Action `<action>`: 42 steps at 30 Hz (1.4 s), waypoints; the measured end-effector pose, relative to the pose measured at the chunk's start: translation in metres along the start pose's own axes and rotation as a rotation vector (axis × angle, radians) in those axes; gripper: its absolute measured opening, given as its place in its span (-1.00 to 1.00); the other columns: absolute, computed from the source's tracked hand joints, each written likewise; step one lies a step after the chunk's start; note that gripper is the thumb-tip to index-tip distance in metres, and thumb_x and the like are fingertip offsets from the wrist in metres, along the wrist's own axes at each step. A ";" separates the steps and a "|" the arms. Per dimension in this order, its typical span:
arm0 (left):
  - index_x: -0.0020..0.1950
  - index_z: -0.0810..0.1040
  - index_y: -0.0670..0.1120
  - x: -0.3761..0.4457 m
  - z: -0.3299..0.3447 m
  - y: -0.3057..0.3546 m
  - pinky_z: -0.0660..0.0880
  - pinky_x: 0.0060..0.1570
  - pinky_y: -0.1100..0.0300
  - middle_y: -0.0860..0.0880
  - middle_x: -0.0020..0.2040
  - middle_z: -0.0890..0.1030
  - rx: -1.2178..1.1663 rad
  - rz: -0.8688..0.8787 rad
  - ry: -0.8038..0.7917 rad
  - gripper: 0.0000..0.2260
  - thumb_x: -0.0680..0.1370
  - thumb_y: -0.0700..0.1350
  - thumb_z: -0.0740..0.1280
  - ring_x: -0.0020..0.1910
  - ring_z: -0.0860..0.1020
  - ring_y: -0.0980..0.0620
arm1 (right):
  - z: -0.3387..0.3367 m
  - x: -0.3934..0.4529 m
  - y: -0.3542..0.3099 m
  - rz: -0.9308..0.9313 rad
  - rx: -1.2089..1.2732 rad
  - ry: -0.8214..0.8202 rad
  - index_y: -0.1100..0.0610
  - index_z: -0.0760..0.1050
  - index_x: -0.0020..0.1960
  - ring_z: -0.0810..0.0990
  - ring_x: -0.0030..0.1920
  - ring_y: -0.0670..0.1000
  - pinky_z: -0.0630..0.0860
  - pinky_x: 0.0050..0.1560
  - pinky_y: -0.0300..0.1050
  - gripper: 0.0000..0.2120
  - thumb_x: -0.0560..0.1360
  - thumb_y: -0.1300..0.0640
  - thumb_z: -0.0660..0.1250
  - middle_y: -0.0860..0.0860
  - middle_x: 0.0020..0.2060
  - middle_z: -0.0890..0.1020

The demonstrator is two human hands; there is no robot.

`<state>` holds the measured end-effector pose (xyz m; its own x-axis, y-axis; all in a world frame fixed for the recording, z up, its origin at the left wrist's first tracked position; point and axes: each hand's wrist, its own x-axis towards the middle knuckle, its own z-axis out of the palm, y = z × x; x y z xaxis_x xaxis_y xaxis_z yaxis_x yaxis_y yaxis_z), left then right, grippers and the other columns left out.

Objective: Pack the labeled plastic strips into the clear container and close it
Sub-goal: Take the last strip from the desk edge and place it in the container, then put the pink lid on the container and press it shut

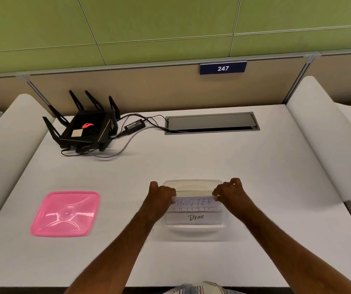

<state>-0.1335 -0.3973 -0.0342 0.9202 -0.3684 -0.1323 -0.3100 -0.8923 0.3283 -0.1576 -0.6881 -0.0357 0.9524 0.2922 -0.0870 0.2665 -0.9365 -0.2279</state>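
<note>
The clear container [193, 229] stands open on the white desk near the front middle. Both hands hold one plastic strip lettered "BUTTER" [194, 202] over the container's middle. My left hand [161, 193] pinches the strip's left end and my right hand [230, 190] pinches its right end. A strip marked "PEAR" [195, 217] lies inside the container, nearer to me. At least one more strip sits between the two, its writing mostly hidden. The pink lid [65, 213] lies flat on the desk to the left, apart from the container.
A black router [85, 130] with antennas and cables sits at the back left. A grey cable hatch [211, 122] is set into the desk at the back. White side dividers flank the desk. A partition with a "247" sign [223, 68] stands behind.
</note>
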 end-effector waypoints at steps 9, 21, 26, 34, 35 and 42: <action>0.05 0.64 -0.06 0.007 -0.002 -0.001 0.44 -0.08 0.10 0.06 -0.05 0.70 0.140 0.092 0.004 -0.88 0.60 -0.12 0.31 0.00 0.40 -0.08 | 0.008 0.003 -0.005 -0.013 -0.250 0.019 0.00 0.56 -0.28 0.59 -0.23 0.04 0.31 0.23 0.02 -0.59 0.30 0.52 0.28 -0.06 -0.39 0.62; -0.19 0.66 0.00 0.022 -0.011 0.002 0.29 -0.17 0.29 0.12 -0.30 0.66 0.356 0.236 0.003 -0.87 0.34 -0.05 0.56 -0.30 0.60 0.03 | 0.008 0.013 -0.003 0.054 -0.215 0.030 -0.02 0.66 -0.10 0.62 -0.15 0.01 0.24 0.23 -0.05 -0.74 0.44 0.34 0.43 0.00 -0.30 0.66; 0.03 0.65 -0.07 0.022 -0.007 -0.006 0.21 0.14 0.08 0.01 -0.03 0.68 0.370 0.262 -0.037 -0.84 0.56 -0.17 0.27 -0.01 0.60 -0.05 | 0.007 0.008 -0.005 0.041 -0.060 0.126 -0.02 0.68 0.07 0.67 -0.04 0.01 0.23 0.24 0.02 -0.80 0.50 0.21 0.45 -0.08 -0.09 0.74; 0.11 0.65 0.02 0.012 -0.007 -0.015 0.36 0.08 0.09 0.11 0.04 0.61 0.076 0.254 0.313 -0.80 0.48 -0.09 0.42 0.05 0.53 0.03 | 0.005 0.014 -0.017 0.097 0.161 0.289 -0.02 0.53 0.28 0.55 0.14 -0.04 0.22 0.25 -0.02 -0.73 0.58 0.04 0.37 -0.11 0.15 0.55; 0.13 0.62 0.04 0.010 -0.010 -0.017 0.37 0.07 0.09 0.11 0.06 0.58 0.067 0.215 0.336 -0.80 0.51 -0.06 0.38 0.05 0.51 0.04 | 0.004 0.018 -0.020 0.095 0.160 0.293 0.00 0.50 0.31 0.54 0.19 -0.02 0.23 0.27 -0.02 -0.70 0.59 0.01 0.33 -0.09 0.20 0.54; 0.24 0.53 0.01 0.003 -0.023 -0.053 0.41 0.11 0.03 0.05 0.21 0.56 -0.007 -0.135 0.413 -0.76 0.61 0.03 0.27 0.18 0.48 -0.03 | 0.000 0.051 -0.054 0.078 0.123 0.224 0.15 0.39 0.50 0.41 0.46 0.08 0.22 0.48 0.06 -0.49 0.65 -0.11 0.22 0.07 0.45 0.47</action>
<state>-0.1091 -0.3449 -0.0302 0.9712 -0.1115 0.2105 -0.1797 -0.9231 0.3401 -0.1236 -0.6230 -0.0283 0.9820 0.1567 0.1052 0.1839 -0.9201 -0.3459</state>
